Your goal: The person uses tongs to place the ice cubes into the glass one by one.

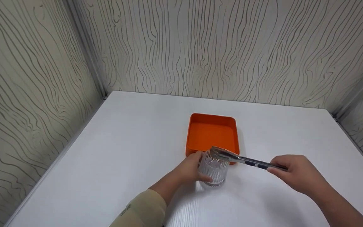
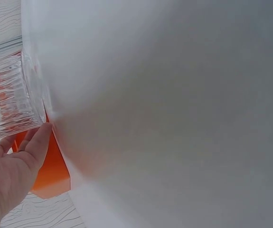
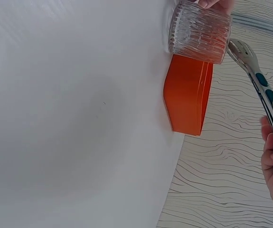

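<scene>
A clear ribbed glass (image 1: 214, 175) stands on the white table, with my left hand (image 1: 187, 168) gripping its side between thumb and fingers. In the left wrist view, the thumb and fingers of that hand (image 2: 15, 168) lie on opposite sides of the glass (image 2: 15, 97). My right hand (image 1: 298, 173) holds metal tongs (image 1: 253, 163) with dark grip pads by their far end. The tongs' heads lie over the rim of the glass in the head view. From the right wrist, the slotted tip of the tongs (image 3: 243, 52) shows close to the rim.
Just behind the glass sits a square orange tray (image 1: 213, 135) with low walls; its near edge is partly hidden by the glass and left hand. The white table (image 1: 131, 135) meets wood-grain patterned panels (image 1: 181, 47) at the back and sides.
</scene>
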The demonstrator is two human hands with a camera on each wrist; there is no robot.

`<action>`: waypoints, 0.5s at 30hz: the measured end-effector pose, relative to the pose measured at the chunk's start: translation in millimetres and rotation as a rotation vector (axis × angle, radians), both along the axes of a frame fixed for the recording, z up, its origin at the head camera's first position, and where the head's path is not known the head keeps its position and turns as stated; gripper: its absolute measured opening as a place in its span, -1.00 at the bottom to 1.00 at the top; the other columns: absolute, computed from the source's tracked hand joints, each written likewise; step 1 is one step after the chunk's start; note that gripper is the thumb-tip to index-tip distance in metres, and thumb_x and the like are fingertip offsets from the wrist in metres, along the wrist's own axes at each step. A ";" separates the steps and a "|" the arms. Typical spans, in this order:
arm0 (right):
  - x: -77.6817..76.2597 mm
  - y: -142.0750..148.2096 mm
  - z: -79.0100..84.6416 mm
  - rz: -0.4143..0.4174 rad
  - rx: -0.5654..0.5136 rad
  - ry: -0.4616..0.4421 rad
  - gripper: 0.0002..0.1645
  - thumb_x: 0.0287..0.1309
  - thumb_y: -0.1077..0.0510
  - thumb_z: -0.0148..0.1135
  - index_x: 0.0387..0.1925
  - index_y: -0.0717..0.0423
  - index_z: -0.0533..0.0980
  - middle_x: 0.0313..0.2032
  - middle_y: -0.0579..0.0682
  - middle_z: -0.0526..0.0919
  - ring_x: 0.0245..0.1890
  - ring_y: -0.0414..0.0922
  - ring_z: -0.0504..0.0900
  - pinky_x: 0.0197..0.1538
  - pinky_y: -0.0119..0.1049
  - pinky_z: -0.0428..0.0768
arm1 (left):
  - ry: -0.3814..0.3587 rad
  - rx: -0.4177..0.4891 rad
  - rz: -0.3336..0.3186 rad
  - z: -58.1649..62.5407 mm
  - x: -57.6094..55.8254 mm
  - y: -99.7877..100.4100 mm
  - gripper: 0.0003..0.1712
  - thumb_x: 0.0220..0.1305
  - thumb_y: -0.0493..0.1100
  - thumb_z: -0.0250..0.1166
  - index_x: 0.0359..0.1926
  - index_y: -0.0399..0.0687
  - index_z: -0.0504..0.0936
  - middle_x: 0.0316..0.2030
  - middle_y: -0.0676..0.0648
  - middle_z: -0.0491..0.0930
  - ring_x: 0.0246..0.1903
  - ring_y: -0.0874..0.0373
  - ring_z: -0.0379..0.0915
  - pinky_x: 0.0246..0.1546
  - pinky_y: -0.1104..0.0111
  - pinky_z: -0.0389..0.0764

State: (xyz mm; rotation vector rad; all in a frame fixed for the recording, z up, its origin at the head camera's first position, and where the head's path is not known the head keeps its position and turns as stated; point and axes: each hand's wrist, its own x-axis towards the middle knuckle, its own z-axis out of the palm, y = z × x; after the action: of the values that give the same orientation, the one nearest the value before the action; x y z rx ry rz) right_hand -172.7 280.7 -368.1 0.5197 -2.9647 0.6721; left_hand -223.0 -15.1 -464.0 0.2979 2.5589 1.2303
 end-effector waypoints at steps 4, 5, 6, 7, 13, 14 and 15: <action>-1.0 -0.5 -0.9 0.009 0.015 -0.021 -0.91 0.03 0.08 0.30 -0.52 -0.13 0.55 -0.68 -0.26 0.40 -0.63 -0.30 0.33 -0.56 -0.42 0.33 | 0.012 -0.012 -0.006 0.3 0.2 -0.3 -0.15 -0.32 0.07 0.54 0.06 0.21 0.31 -0.08 0.19 0.43 -0.03 0.20 0.37 0.08 0.22 0.43; -1.3 -0.8 -1.0 0.010 0.022 -0.026 -0.91 0.02 0.10 0.30 -0.52 -0.13 0.55 -0.68 -0.26 0.40 -0.62 -0.30 0.34 -0.56 -0.42 0.33 | 0.017 -0.014 -0.009 0.2 0.2 -0.5 -0.15 -0.32 0.07 0.55 0.06 0.20 0.32 -0.08 0.18 0.43 -0.03 0.20 0.37 0.07 0.22 0.43; -1.7 -1.0 -1.0 0.011 0.026 -0.033 -0.92 0.02 0.10 0.30 -0.51 -0.13 0.55 -0.67 -0.25 0.41 -0.62 -0.29 0.34 -0.55 -0.42 0.34 | 0.025 -0.017 -0.013 0.2 0.2 -0.7 -0.15 -0.32 0.07 0.55 0.05 0.18 0.32 -0.08 0.17 0.44 -0.03 0.19 0.37 0.07 0.23 0.44; -2.1 -1.2 -1.0 0.012 0.029 -0.038 -0.92 0.02 0.10 0.30 -0.51 -0.13 0.55 -0.67 -0.25 0.41 -0.61 -0.29 0.34 -0.55 -0.42 0.34 | 0.031 -0.020 -0.017 0.5 0.2 -1.0 -0.15 -0.32 0.07 0.55 0.05 0.17 0.32 -0.08 0.16 0.44 -0.04 0.19 0.37 0.07 0.23 0.44; -3.3 -0.1 -0.7 0.015 0.015 -0.046 -0.93 0.02 0.06 0.30 -0.49 -0.12 0.56 -0.65 -0.24 0.41 -0.60 -0.28 0.35 -0.55 -0.41 0.34 | 0.033 -0.033 -0.017 0.5 0.3 -0.8 -0.12 -0.33 0.09 0.55 0.08 0.16 0.31 -0.06 0.16 0.43 -0.03 0.20 0.36 0.08 0.24 0.43; -3.3 0.7 -0.8 0.017 0.010 -0.039 -0.93 0.02 0.05 0.30 -0.49 -0.12 0.56 -0.65 -0.24 0.41 -0.60 -0.29 0.34 -0.55 -0.42 0.34 | 0.028 -0.033 -0.012 0.5 0.4 -0.5 -0.12 -0.33 0.09 0.54 0.09 0.18 0.31 -0.05 0.17 0.43 -0.02 0.20 0.36 0.08 0.24 0.43; -3.3 1.8 -0.9 0.024 0.000 -0.027 -0.92 0.03 0.04 0.30 -0.49 -0.11 0.56 -0.65 -0.24 0.40 -0.61 -0.30 0.33 -0.56 -0.42 0.33 | 0.024 -0.034 -0.008 0.5 0.4 -0.1 -0.11 -0.33 0.09 0.54 0.09 0.19 0.31 -0.05 0.17 0.43 -0.01 0.20 0.36 0.09 0.23 0.42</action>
State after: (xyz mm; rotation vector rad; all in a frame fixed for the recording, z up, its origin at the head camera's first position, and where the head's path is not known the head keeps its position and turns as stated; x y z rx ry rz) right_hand -176.0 282.5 -369.0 0.5522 -2.9880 0.6861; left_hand -222.6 -15.2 -463.5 0.3178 2.5935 1.1867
